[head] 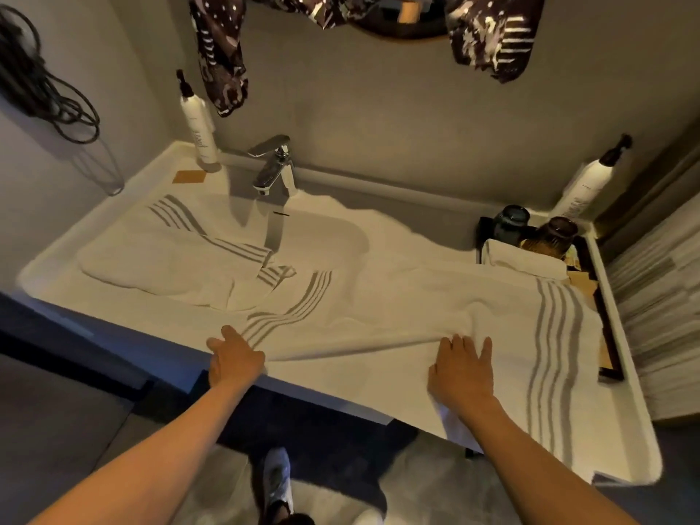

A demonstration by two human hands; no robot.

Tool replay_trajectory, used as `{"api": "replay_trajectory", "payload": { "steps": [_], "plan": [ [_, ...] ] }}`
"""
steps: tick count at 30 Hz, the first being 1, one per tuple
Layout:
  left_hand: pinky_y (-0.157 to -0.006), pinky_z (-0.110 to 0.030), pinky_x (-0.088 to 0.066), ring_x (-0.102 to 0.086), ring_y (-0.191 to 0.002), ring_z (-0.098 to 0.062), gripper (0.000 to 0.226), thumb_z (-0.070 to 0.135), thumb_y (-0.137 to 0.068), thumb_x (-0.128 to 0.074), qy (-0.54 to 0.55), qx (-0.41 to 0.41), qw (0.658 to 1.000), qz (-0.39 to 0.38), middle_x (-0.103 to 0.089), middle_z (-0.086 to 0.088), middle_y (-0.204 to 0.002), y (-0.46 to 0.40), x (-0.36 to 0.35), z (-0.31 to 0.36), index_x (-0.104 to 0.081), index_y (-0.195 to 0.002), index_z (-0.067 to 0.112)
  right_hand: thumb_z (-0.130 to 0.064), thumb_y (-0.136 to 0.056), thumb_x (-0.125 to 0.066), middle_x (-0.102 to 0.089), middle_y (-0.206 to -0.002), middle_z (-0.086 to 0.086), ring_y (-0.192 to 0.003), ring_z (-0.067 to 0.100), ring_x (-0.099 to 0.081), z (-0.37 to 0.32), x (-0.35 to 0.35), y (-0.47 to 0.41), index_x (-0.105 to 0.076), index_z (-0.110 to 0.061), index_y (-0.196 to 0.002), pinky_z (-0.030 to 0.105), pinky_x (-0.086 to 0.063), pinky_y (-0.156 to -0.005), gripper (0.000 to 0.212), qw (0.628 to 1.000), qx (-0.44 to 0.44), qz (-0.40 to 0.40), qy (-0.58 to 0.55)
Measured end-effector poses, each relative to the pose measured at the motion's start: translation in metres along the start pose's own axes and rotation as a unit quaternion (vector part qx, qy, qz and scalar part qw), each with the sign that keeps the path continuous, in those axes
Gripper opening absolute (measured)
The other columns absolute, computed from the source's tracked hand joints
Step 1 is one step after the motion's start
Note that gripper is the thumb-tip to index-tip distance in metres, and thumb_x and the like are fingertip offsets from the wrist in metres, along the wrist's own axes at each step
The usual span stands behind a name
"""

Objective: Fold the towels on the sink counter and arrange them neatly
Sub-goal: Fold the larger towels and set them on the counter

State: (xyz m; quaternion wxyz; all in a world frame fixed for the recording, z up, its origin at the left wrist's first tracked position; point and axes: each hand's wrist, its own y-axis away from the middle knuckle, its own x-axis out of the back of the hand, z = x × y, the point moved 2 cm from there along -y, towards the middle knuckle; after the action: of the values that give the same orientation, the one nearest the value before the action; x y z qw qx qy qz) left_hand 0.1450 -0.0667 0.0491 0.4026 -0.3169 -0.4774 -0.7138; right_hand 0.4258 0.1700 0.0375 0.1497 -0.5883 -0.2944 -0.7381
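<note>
A long towel [397, 308] lies across the counter's [49, 267] front edge; a second towel [159, 255] sits left, faucet [274, 168] behind, tray [606, 335] at right edge.

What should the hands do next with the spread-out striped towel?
Probably smooth it flat first: the white grey-striped towel lies spread but rippled over the sink counter, with the left hand and right hand resting open on its near edge.
</note>
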Motion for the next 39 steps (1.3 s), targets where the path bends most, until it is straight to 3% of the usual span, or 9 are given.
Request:
{"api": "replay_trajectory", "payload": {
  "steps": [4, 7, 11, 16, 20, 25, 28, 33, 39],
  "plan": [
    [-0.075, -0.043, -0.047, -0.057, -0.097, -0.036, 0.048, 0.02, -0.074, -0.075, -0.186, -0.317, 0.919, 0.142, -0.056, -0.015, -0.119, 0.02, -0.027, 0.046, -0.06, -0.119, 0.01, -0.026, -0.089, -0.034, -0.057, -0.136, 0.014, -0.132, 0.032, -0.047, 0.034, -0.014, 0.017, -0.061, -0.008, -0.126, 0.05, -0.021, -0.117, 0.049, 0.987, 0.02, 0.091, -0.132],
    [-0.076, -0.041, -0.05, -0.061, -0.095, -0.032, 0.021, 0.021, -0.087, -0.065, -0.142, -0.514, 0.843, 0.072, -0.06, -0.009, -0.115, 0.055, -0.076, 0.098, -0.066, -0.107, 0.014, -0.018, -0.09, -0.049, -0.059, -0.13, 0.015, -0.117, 0.034, -0.057, 0.074, -0.025, 0.04, -0.059, -0.006, -0.127, 0.045, -0.043, -0.104, 0.039, 0.952, -0.067, 0.152, -0.256],
    [-0.114, -0.047, -0.033, -0.042, -0.137, -0.035, 0.047, 0.025, -0.097, -0.05, -0.181, -0.647, 0.74, -0.032, -0.042, -0.014, -0.152, 0.11, -0.143, 0.154, -0.048, -0.143, 0.013, -0.021, -0.094, -0.056, -0.054, -0.129, 0.014, -0.115, 0.033, -0.054, 0.122, -0.016, 0.054, -0.05, -0.009, -0.13, 0.045, -0.046, -0.096, 0.038, 0.893, -0.242, 0.184, -0.333],
    [-0.12, -0.038, 0.001, 0.002, -0.152, -0.029, 0.074, 0.05, -0.094, 0.004, -0.242, -0.622, 0.734, -0.122, 0.006, -0.008, -0.164, 0.143, -0.183, 0.175, -0.002, -0.157, 0.012, -0.044, -0.092, -0.054, -0.055, -0.127, 0.018, -0.116, 0.037, -0.05, 0.161, -0.021, 0.049, -0.044, -0.008, -0.126, 0.052, -0.039, -0.1, 0.051, 0.805, -0.418, 0.11, -0.407],
    [-0.121, -0.039, 0.003, 0.013, -0.151, -0.028, 0.075, 0.051, -0.091, 0.002, -0.305, -0.6, 0.729, -0.127, 0.018, -0.006, -0.163, 0.139, -0.195, 0.17, 0.007, -0.156, 0.014, -0.059, -0.083, -0.06, -0.053, -0.133, 0.019, -0.124, 0.04, -0.046, 0.179, -0.031, 0.032, -0.045, -0.007, -0.132, 0.057, -0.031, -0.107, 0.073, 0.749, -0.481, 0.086, -0.448],
    [-0.124, -0.041, -0.005, 0.005, -0.152, -0.026, 0.067, 0.047, -0.098, -0.008, -0.293, -0.585, 0.744, -0.137, 0.007, -0.005, -0.165, 0.144, -0.19, 0.176, -0.003, -0.158, 0.017, -0.042, -0.091, -0.06, -0.066, -0.101, 0.015, -0.097, 0.034, -0.06, 0.19, -0.01, 0.021, -0.065, 0.002, -0.105, 0.044, -0.049, -0.092, 0.046, 0.672, -0.44, 0.133, -0.58],
    [-0.122, -0.041, -0.014, -0.013, -0.151, -0.025, 0.06, 0.039, -0.101, -0.014, -0.247, -0.608, 0.747, -0.108, -0.014, -0.006, -0.164, 0.149, -0.178, 0.178, -0.022, -0.156, 0.017, -0.034, -0.094, -0.058, -0.062, -0.079, 0.005, -0.088, 0.031, -0.061, 0.197, 0.034, 0.03, -0.064, -0.006, -0.086, 0.035, -0.046, -0.076, 0.03, 0.693, -0.364, 0.215, -0.584],
    [-0.117, -0.047, -0.028, -0.029, -0.146, -0.029, 0.052, 0.029, -0.099, -0.036, -0.176, -0.629, 0.757, 0.022, -0.03, -0.009, -0.159, 0.154, -0.161, 0.19, -0.039, -0.149, 0.017, -0.034, -0.095, -0.054, -0.064, -0.09, 0.009, -0.084, 0.027, -0.06, 0.216, 0.087, 0.044, -0.067, -0.012, -0.103, 0.034, -0.045, -0.074, 0.027, 0.75, -0.332, 0.259, -0.511],
    [-0.123, -0.042, -0.01, -0.003, -0.152, -0.027, 0.057, 0.042, -0.106, -0.017, -0.244, -0.536, 0.793, -0.159, -0.002, -0.005, -0.166, 0.15, -0.172, 0.188, -0.004, -0.158, 0.022, -0.023, -0.096, -0.053, -0.056, -0.091, 0.007, -0.086, 0.022, -0.05, 0.219, 0.131, 0.065, -0.066, -0.011, -0.107, 0.036, -0.042, -0.081, 0.021, 0.756, -0.334, 0.279, -0.489]
  ]
}}
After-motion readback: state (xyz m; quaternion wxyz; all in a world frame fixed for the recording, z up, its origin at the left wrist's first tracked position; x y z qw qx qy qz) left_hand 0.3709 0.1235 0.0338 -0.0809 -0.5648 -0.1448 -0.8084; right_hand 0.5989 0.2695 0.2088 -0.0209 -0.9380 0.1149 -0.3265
